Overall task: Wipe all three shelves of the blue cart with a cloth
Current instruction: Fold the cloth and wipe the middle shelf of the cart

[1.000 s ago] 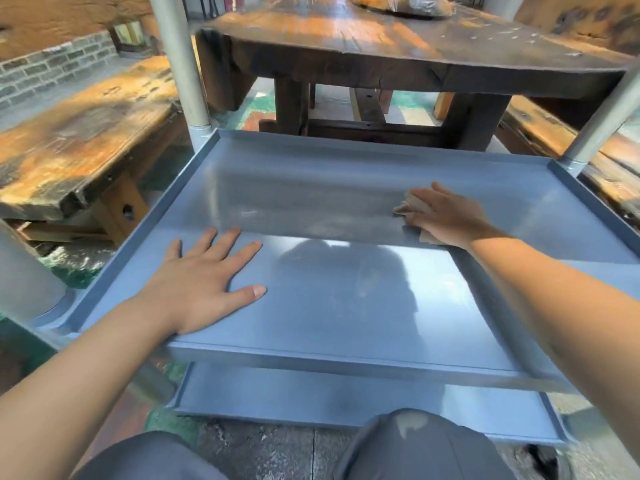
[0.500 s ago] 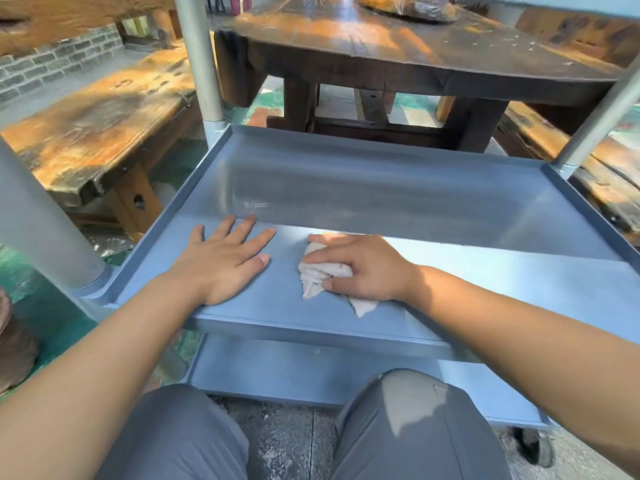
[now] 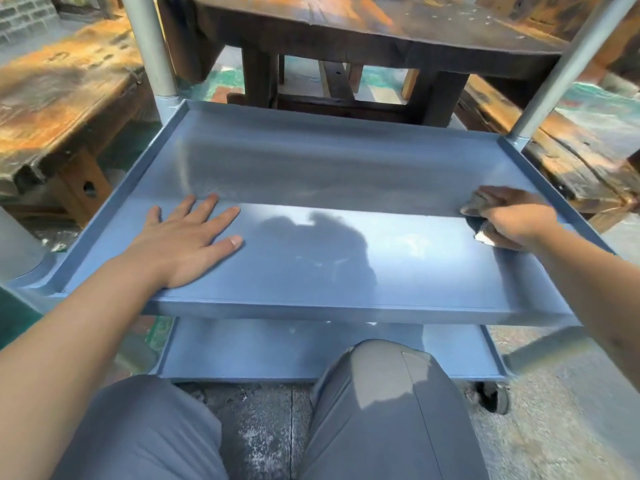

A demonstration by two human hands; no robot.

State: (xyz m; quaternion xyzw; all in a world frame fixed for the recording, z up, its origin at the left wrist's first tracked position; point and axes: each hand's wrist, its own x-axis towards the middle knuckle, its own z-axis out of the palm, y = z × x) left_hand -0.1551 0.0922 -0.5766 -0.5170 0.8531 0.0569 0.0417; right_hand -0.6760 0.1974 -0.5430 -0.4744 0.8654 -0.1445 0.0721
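Blue cart shelf [image 3: 311,174], left hand [image 3: 187,244] flat on it, cloth [image 3: 483,233] at right edge

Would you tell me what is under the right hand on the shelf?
A cloth is bunched under the right hand near the shelf's right edge. Only a small pale corner shows below the fingers; the rest is covered by the hand.

We look from our head, forward and down, close over the cart's middle shelf [image 3: 311,271] at frame centre.
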